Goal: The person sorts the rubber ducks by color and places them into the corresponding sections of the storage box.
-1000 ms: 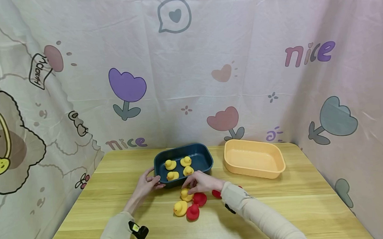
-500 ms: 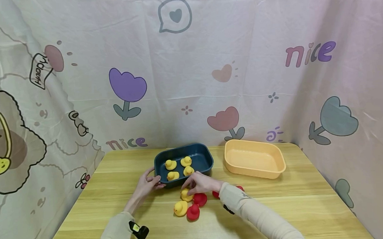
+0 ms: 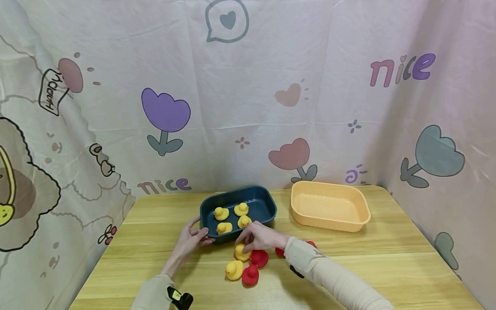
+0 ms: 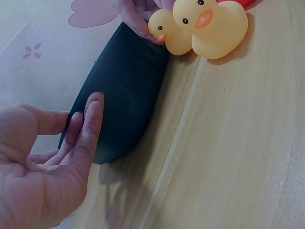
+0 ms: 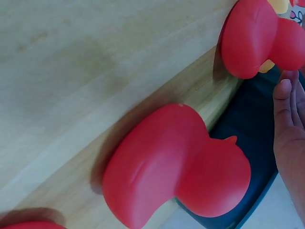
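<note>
A dark blue tray (image 3: 270, 210) holds several yellow ducks (image 3: 221, 214). My left hand (image 3: 197, 233) rests straight fingers (image 4: 90, 121) against the tray's near left corner (image 4: 124, 95). In front of the tray, my right hand (image 3: 244, 242) reaches down over a yellow duck (image 3: 240, 253). Its fingertips (image 4: 136, 19) pinch that duck by the head (image 4: 162, 29). A second yellow duck (image 3: 234, 270) lies closer to me. Three red ducks (image 3: 259, 258) (image 3: 250, 275) (image 3: 279, 251) lie beside them, and two of these (image 5: 176, 176) (image 5: 257, 40) fill the right wrist view.
An empty orange tray (image 3: 329, 209) sits at the back right of the wooden table (image 3: 399, 259). A printed cloth backdrop (image 3: 246, 91) closes off the back and both sides. Bare tabletop lies to the left and right of the ducks.
</note>
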Available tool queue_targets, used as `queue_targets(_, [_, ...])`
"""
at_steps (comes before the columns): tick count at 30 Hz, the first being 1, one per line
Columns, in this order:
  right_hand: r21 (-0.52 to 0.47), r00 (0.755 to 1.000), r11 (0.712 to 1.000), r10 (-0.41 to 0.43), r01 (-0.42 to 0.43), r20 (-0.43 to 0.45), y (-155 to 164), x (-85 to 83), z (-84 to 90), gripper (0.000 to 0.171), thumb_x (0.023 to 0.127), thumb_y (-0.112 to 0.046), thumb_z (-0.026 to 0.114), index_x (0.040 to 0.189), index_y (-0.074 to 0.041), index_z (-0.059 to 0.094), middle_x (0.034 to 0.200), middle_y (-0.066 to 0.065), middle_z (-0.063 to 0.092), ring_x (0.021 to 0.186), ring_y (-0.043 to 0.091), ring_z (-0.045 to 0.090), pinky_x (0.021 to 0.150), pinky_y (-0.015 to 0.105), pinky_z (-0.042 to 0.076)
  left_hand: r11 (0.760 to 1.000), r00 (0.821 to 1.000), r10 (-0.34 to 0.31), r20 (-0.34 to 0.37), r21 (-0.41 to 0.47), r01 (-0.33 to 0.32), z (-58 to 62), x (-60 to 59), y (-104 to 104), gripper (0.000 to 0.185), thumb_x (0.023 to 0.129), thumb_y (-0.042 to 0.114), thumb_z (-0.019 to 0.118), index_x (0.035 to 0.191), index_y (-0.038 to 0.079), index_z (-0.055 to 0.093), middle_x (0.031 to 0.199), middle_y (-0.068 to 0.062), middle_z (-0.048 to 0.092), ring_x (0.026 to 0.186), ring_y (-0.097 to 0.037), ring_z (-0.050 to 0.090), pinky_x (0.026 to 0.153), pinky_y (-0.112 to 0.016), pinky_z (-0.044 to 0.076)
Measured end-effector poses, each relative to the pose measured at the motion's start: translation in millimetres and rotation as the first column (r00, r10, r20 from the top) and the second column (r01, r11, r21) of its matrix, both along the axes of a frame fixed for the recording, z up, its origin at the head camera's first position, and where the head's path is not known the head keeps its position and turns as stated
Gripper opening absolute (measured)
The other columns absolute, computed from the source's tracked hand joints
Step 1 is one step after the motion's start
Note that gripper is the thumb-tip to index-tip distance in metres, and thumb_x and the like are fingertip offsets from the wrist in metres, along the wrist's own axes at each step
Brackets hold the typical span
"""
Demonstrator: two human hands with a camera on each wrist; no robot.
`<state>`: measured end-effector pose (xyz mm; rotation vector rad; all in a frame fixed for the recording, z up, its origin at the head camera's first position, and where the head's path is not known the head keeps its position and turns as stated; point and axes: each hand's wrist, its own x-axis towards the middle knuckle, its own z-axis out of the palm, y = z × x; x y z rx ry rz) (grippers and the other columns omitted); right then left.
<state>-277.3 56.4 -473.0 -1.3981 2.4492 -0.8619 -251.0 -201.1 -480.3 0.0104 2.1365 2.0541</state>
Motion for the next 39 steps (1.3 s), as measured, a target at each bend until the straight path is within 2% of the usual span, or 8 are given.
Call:
queue_targets(7, [-0.048, 1.000, 0.999, -0.023, 0.023, -0.002, 3.8, 3.7, 5.6, 0.026, 0.077, -0.023, 0.069, 0.101, -0.013, 0.068, 0.088, -0.007, 0.067, 0.069, -0.005, 0.052, 0.063, 0.011, 0.050, 1.000, 1.000, -0.009, -0.029, 0.000, 0.009, -2.0, 0.2, -0.1, 0.060, 0.091, 0.010, 0.048, 0.141, 0.005, 0.015, 0.081, -0.010, 0.061, 0.076, -0.025, 0.067, 0.076, -0.037, 0.056])
queue_targets(12, [-0.090, 0.998, 0.994, -0.054, 0.056, 0.026, 8.4, 5.0, 12.6, 0.026, 0.076, -0.021, 0.070, 0.101, -0.012, 0.068, 0.087, -0.007, 0.066, 0.068, -0.002, 0.052, 0.062, 0.012, 0.050, 1.000, 0.998, -0.020, -0.062, -0.006, 0.020, -4.7, -0.5, -1.5, 0.062, 0.091, 0.011, 0.049, 0.140, 0.001, 0.014, 0.079, -0.010, 0.061, 0.073, -0.023, 0.067, 0.072, -0.034, 0.057])
queue_targets(19, [-0.147, 0.994, 0.986, -0.071, 0.082, 0.080, 14.1, 2.8, 23.4, 0.025, 0.076, -0.019, 0.069, 0.101, -0.014, 0.068, 0.092, -0.004, 0.065, 0.068, 0.003, 0.054, 0.064, 0.016, 0.053, 1.000, 1.000, 0.002, -0.014, -0.009, -0.002, -2.3, -1.0, -0.5, 0.059, 0.091, 0.009, 0.048, 0.141, 0.007, 0.016, 0.081, -0.010, 0.061, 0.076, -0.025, 0.067, 0.075, -0.035, 0.056])
queue_targets(29, [-0.214, 0.990, 0.970, -0.094, 0.115, 0.110, 21.5, -7.5, 26.7, 0.026, 0.076, -0.021, 0.070, 0.101, -0.016, 0.067, 0.091, -0.005, 0.065, 0.066, 0.008, 0.053, 0.060, 0.020, 0.052, 1.000, 1.000, -0.003, -0.008, -0.014, 0.003, 0.3, -0.2, 0.1, 0.059, 0.091, 0.010, 0.048, 0.141, 0.008, 0.016, 0.080, -0.009, 0.061, 0.077, -0.025, 0.067, 0.077, -0.037, 0.056])
queue_targets(33, [-0.258, 0.993, 0.961, -0.076, 0.097, 0.087, 22.8, -9.2, 33.8, 0.026, 0.076, -0.013, 0.069, 0.101, -0.008, 0.066, 0.089, 0.005, 0.065, 0.066, 0.016, 0.055, 0.060, 0.022, 0.054, 1.000, 1.000, -0.003, -0.003, -0.010, 0.003, -0.5, -0.6, 0.3, 0.059, 0.091, 0.009, 0.048, 0.141, 0.008, 0.016, 0.080, -0.009, 0.061, 0.077, -0.026, 0.067, 0.077, -0.037, 0.056])
queue_targets(36, [-0.296, 0.995, 0.952, -0.052, 0.074, 0.082, 25.5, -7.9, 46.2, 0.027, 0.075, -0.005, 0.068, 0.101, 0.002, 0.064, 0.091, 0.015, 0.064, 0.069, 0.026, 0.058, 0.064, 0.028, 0.056, 1.000, 1.000, -0.008, 0.005, -0.007, 0.008, -0.6, -1.2, 0.0, 0.060, 0.091, 0.009, 0.048, 0.141, 0.007, 0.015, 0.081, -0.010, 0.061, 0.078, -0.027, 0.067, 0.078, -0.038, 0.055])
queue_targets(39, [-0.305, 0.994, 0.949, -0.053, 0.079, 0.093, 30.2, -7.4, 60.0, 0.028, 0.076, -0.001, 0.067, 0.102, 0.006, 0.062, 0.096, 0.020, 0.063, 0.074, 0.031, 0.060, 0.069, 0.031, 0.056, 1.000, 1.000, -0.011, 0.015, -0.001, 0.011, 0.8, -1.0, 0.2, 0.060, 0.091, 0.008, 0.047, 0.141, 0.007, 0.015, 0.082, -0.011, 0.061, 0.079, -0.027, 0.067, 0.078, -0.038, 0.055])
